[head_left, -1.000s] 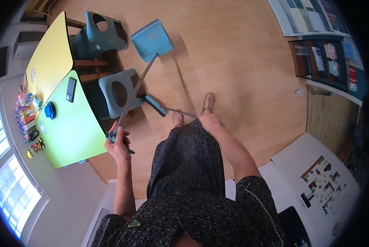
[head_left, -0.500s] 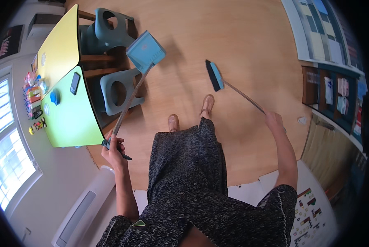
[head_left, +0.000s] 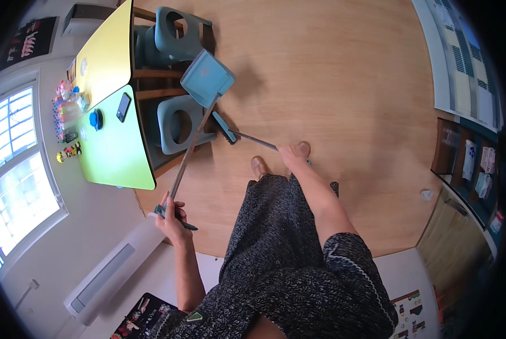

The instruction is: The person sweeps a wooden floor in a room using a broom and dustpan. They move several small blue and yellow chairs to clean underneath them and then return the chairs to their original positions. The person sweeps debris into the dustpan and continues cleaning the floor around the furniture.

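Note:
My left hand (head_left: 173,219) is closed around the handle end of a long-handled blue dustpan (head_left: 206,78). Its pan is raised off the floor beside the chairs, casting a shadow to its right. In my right hand (head_left: 292,156) is the stick of a broom (head_left: 225,127) with a light blue head and dark bristles. The broom head is at the floor by the near blue chair (head_left: 168,125), just below the dustpan, and the dustpan's stick passes close to its left.
A green table (head_left: 114,152) and a yellow table (head_left: 107,48) stand at the left. Another blue chair (head_left: 193,39) is tucked there. A phone (head_left: 123,107) lies on the green top. Shelves (head_left: 467,169) line the right side, and a bed-like surface (head_left: 462,62) is at far right.
My right hand has swung the broom left across the floor, from the open middle to beside the near chair. The dustpan stays raised in my left hand. The whole view has shifted slightly.

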Demonstrator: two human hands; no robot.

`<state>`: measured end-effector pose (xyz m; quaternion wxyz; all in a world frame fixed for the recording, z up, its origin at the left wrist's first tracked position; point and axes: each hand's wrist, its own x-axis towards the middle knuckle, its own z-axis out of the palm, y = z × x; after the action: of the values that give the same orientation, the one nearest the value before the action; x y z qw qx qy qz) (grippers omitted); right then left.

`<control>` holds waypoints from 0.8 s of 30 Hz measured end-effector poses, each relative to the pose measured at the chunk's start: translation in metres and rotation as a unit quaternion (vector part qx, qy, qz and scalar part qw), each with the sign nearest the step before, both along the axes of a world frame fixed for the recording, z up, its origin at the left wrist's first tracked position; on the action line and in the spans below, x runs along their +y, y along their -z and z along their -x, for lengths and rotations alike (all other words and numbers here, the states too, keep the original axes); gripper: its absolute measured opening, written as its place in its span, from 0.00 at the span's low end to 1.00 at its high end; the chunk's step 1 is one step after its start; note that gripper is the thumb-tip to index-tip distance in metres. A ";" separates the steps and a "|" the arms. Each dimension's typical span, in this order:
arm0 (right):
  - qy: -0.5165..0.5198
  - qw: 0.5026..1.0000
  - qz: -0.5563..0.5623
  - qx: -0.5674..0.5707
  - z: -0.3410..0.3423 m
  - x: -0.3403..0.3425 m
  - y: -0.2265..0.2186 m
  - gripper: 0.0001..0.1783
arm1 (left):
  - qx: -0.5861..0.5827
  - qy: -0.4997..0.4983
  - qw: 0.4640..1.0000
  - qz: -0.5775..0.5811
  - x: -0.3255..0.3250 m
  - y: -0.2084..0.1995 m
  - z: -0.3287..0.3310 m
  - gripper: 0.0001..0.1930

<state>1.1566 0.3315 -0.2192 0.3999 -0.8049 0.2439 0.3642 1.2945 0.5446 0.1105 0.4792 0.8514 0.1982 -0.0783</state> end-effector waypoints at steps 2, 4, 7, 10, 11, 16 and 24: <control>0.017 0.999 -0.003 0.052 -0.045 -0.016 -0.032 0.21 | -0.008 -0.014 1.000 -0.009 0.006 0.005 0.002 0.17; 0.078 0.993 -0.021 0.085 -0.037 -0.049 -0.023 0.19 | 0.000 -0.001 1.000 0.008 0.005 0.009 -0.010 0.17; 0.127 0.990 0.054 0.005 0.048 -0.102 0.004 0.20 | 0.020 0.006 1.000 0.013 -0.001 0.020 -0.024 0.17; 0.146 0.981 0.116 0.060 0.120 -0.153 -0.021 0.20 | 0.046 0.001 0.999 0.024 0.003 0.042 -0.041 0.17; 0.136 0.977 0.140 0.090 0.138 -0.168 -0.029 0.21 | 0.055 0.000 0.998 0.031 0.002 0.052 -0.049 0.16; 0.167 0.949 0.238 0.121 0.201 -0.189 -0.074 0.20 | 0.085 -0.046 0.991 0.090 -0.001 0.079 -0.063 0.14; 0.225 0.958 0.176 -0.001 0.185 -0.114 -0.056 0.23 | 0.129 -0.068 0.988 0.054 0.045 0.079 -0.048 0.13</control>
<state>0.9714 0.2177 -0.1634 0.3238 -0.7873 0.4786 0.2151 1.3423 0.5898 0.0311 0.4986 0.7918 0.3113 -0.1656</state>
